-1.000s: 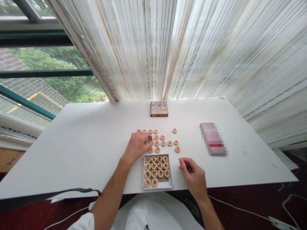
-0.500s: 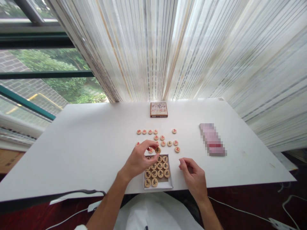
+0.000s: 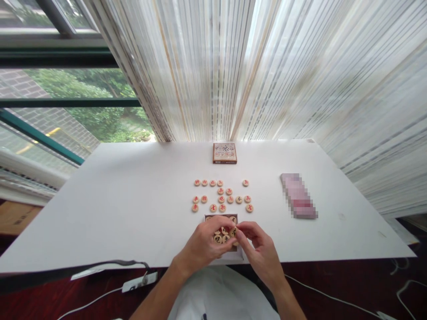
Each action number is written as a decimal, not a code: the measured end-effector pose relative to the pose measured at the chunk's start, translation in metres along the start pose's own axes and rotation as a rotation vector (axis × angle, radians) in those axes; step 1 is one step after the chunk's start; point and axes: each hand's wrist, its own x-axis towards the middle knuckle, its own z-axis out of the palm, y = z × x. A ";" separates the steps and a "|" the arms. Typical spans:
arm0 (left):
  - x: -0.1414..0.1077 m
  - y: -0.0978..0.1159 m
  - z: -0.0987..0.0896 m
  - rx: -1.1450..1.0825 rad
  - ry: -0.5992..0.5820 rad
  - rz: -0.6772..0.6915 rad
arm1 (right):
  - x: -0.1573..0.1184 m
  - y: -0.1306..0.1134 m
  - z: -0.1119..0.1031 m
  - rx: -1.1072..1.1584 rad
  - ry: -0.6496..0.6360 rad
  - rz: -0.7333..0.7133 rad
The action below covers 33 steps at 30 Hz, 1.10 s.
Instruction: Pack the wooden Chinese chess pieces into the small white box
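Over the shallow tray [image 3: 240, 254] at the table's front, my left hand [image 3: 202, 242] and my right hand [image 3: 262, 251] meet at one round wooden Chinese chess piece [image 3: 234, 232] with a black character. Both hands are closed, with thumb and forefinger at that piece's edges. Several black-marked pieces [image 3: 217, 239] lie in the tray, partly hidden under my left hand. Beyond the tray, loose pieces with mostly red characters, such as this one [image 3: 222, 208], rest in uneven rows. One piece [image 3: 239, 200] among them has a black character.
A small printed box [image 3: 224, 153] stands at the back of the white table [image 3: 140, 195]. To the right lies a pinkish, pixelated item [image 3: 298, 195]. Behind hang striped string curtains [image 3: 207, 71], with a window at left. A power strip [image 3: 140, 282] and cables are below the front edge.
My left hand has brought the black-marked piece from the tray's far edge back towards me. My right hand has moved left and now meets it there. The view has shifted slightly.
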 end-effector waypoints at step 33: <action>-0.007 0.007 -0.012 -0.108 -0.065 -0.253 | -0.003 -0.001 0.003 -0.058 -0.034 -0.023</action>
